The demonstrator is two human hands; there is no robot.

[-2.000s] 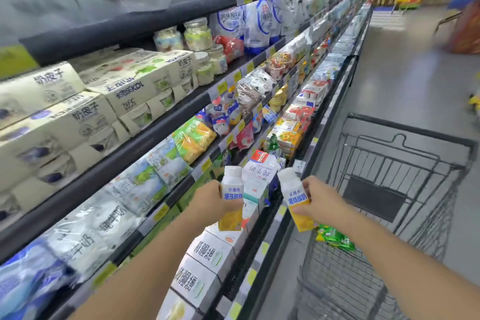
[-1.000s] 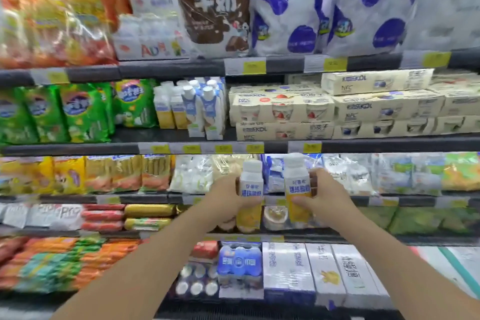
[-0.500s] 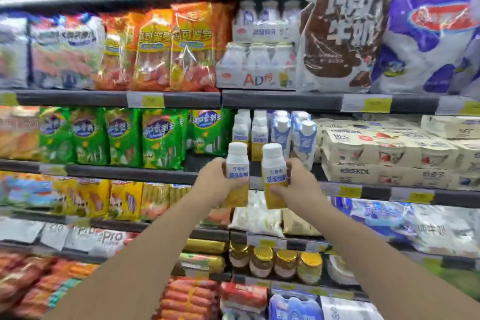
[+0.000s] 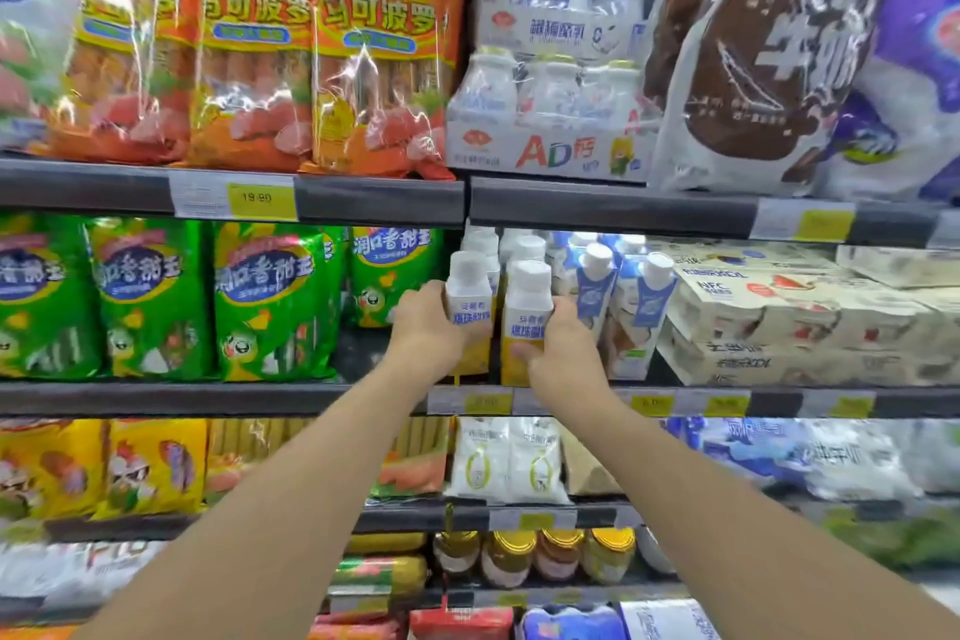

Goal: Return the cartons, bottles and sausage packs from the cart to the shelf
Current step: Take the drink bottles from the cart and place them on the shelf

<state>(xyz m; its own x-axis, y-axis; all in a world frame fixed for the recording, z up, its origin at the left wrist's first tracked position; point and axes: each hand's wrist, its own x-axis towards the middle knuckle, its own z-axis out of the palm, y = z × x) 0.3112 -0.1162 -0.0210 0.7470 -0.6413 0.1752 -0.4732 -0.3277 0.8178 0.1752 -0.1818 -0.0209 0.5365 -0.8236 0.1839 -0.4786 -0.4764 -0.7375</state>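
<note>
The left hand (image 4: 423, 322) grips 1 white-capped bottle (image 4: 467, 312), fingers curled round its label; the right hand (image 4: 558, 353) grips a 2nd bottle (image 4: 525, 322) the same way; both bottles stand upright, side by side at the front edge of the shelf (image 4: 363, 398), between green sausage packs (image 4: 270, 301) and blue-and-white cartons (image 4: 641, 307).
</note>
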